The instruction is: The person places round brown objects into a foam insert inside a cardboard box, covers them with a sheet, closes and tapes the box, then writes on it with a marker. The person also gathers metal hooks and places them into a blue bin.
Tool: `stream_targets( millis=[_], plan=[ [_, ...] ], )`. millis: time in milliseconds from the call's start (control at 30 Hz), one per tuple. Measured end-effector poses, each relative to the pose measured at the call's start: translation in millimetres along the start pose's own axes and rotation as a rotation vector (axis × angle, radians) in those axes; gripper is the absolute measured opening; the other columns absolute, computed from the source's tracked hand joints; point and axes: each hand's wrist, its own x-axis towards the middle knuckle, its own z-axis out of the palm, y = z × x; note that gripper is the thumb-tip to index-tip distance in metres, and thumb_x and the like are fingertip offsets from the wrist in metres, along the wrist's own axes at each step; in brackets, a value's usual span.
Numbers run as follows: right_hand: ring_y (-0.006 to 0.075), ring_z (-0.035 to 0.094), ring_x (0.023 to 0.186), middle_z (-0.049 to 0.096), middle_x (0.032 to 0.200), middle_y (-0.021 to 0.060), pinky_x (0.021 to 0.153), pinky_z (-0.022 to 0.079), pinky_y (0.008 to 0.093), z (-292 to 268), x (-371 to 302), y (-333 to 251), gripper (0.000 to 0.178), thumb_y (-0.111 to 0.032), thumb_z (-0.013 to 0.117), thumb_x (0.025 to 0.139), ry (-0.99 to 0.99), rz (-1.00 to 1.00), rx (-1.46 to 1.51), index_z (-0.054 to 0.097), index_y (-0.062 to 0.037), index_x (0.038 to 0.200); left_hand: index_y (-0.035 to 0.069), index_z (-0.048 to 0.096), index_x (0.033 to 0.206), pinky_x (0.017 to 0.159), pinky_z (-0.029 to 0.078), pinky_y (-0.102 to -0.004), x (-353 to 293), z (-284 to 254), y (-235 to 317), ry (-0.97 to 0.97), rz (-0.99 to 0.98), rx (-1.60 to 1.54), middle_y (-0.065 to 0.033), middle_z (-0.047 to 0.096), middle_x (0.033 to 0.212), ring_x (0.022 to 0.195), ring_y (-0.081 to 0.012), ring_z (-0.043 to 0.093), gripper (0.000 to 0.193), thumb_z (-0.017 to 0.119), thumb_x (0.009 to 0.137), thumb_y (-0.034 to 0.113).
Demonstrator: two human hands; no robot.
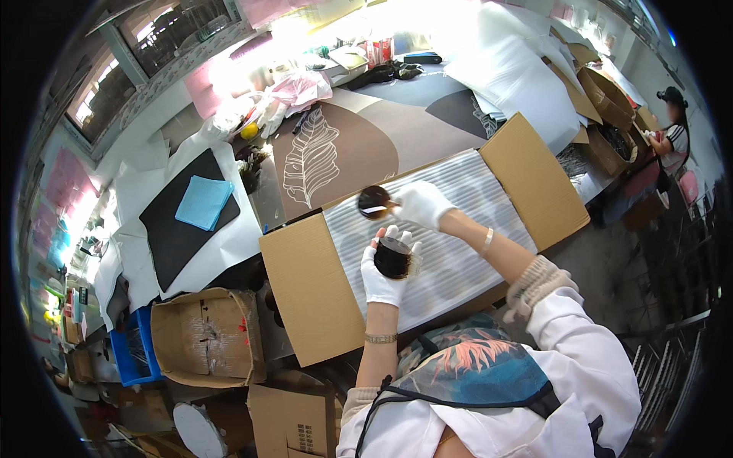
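Fingers (416,248) spread, left hand (382,279) cups jar (391,260) — right hand (422,204) pinches round piece (373,201).

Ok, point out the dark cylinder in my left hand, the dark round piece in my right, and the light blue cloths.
Dark cylinder (392,262), head view: its side.
Dark round piece (372,199), head view: its face.
Light blue cloths (204,203), head view: upper surface.
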Motion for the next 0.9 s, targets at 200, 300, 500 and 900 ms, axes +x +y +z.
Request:
stream_targets(
  millis=[200, 300, 500, 900],
  plan=[
    [0.0361, 0.074, 0.085, 0.076, 0.091, 0.0196, 0.077, 0.059, 0.0449, 33, 50, 5, 0.022, -0.02, 0.063, 0.086, 0.036, 0.058, -0.221, 0.08, -0.0077, 0.091, 0.008, 0.061, 0.118, 0.107, 0.042, -0.0704, -9, 3, 6, 0.131, -0.066, -0.126, -0.0243, 0.063, 0.124, 0.128, -0.0477, 0.054, 0.037, 0.038, 0.103, 0.033],
    [0.0366, 0.075, 0.088, 0.076, 0.091, 0.0198, 0.078, 0.06, 0.0444, 23, 36, 52, 0.021, -0.017, 0.061, 0.089, 0.068, 0.135, -0.347, 0.079, -0.0058, 0.091, 0.008, 0.062, 0.115, 0.108, 0.039, -0.072, -11, 0, 9, 0.094, -0.093, -0.178, -0.0261, 0.063, 0.119, 0.127, -0.0492, 0.052, 0.037, 0.038, 0.103, 0.033],
    [0.0349, 0.073, 0.093, 0.075, 0.096, 0.0184, 0.081, 0.058, 0.0447, -37, -13, 86, 0.025, -0.026, 0.063, 0.092, 0.151, 0.369, -0.326, 0.078, -0.0067, 0.093, 0.012, 0.062, 0.117, 0.111, 0.035, -0.0731, -1, 5, 5, 0.079, -0.103, -0.15, -0.0212, 0.066, 0.119, 0.123, -0.0514, 0.055, 0.029, 0.04, 0.104, 0.027],
    [0.0373, 0.07, 0.084, 0.073, 0.086, 0.0194, 0.079, 0.055, 0.044, -17, -74, 11, 0.031, -0.036, 0.071, 0.082, -0.178, 0.007, 0.163, 0.078, -0.0059, 0.089, 0.008, 0.057, 0.131, 0.1, 0.053, -0.0579, 7, 16, -6, -0.097, -0.043, 0.083, -0.0158, 0.065, 0.13, 0.119, -0.0364, 0.063, 0.033, 0.044, 0.106, 0.026]
  ],
)
